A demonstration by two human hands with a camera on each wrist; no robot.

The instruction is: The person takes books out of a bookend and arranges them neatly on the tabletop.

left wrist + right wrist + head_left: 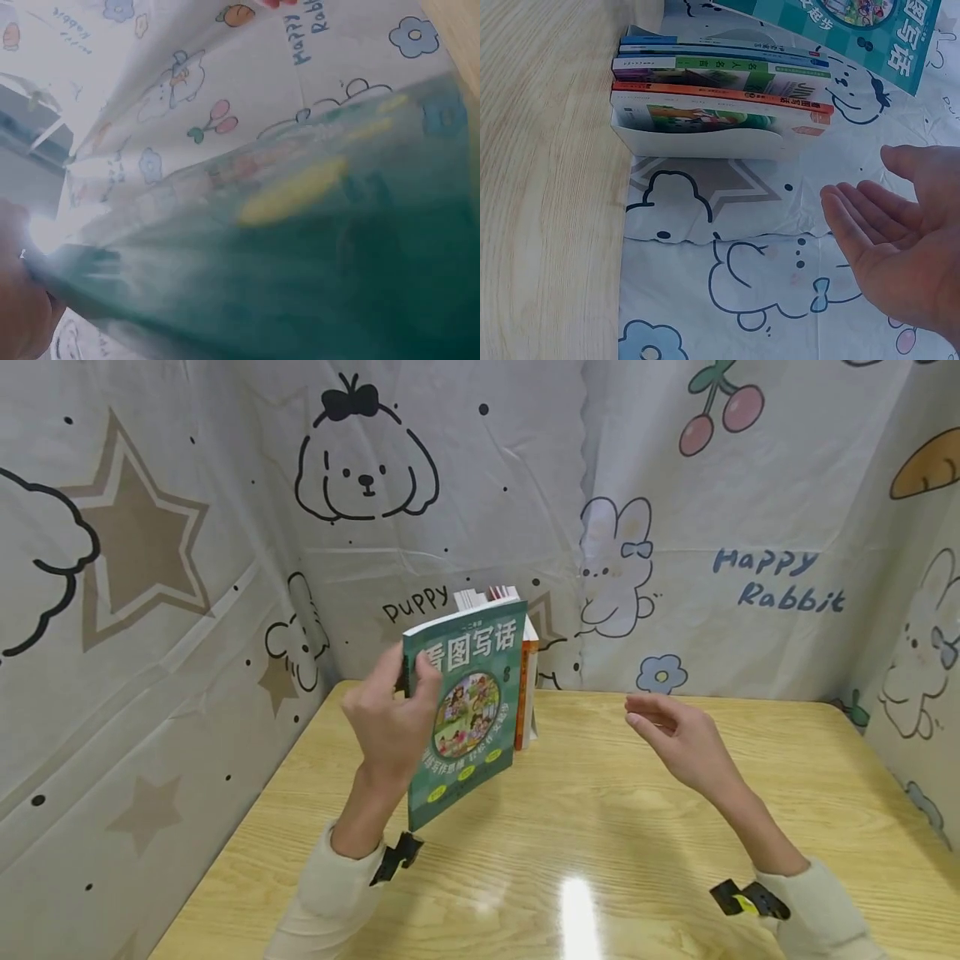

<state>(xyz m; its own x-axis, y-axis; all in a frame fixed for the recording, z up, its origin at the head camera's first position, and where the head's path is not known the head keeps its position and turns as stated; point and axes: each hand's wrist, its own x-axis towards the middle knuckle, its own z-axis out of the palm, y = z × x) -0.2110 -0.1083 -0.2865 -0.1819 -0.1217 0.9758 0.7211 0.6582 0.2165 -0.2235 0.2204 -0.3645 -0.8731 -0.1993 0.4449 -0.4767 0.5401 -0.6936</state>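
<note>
Head: green book (471,717) behind left thumb (428,680)

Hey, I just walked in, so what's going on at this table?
A person is holding up a green book with the left hand, thumb on the front cover near its upper corner. The book is off the wooden table, in front of a row of upright books standing near the patterned cloth. The right hand is raised off to the other side, fingers relaxed, holding nothing.
</note>
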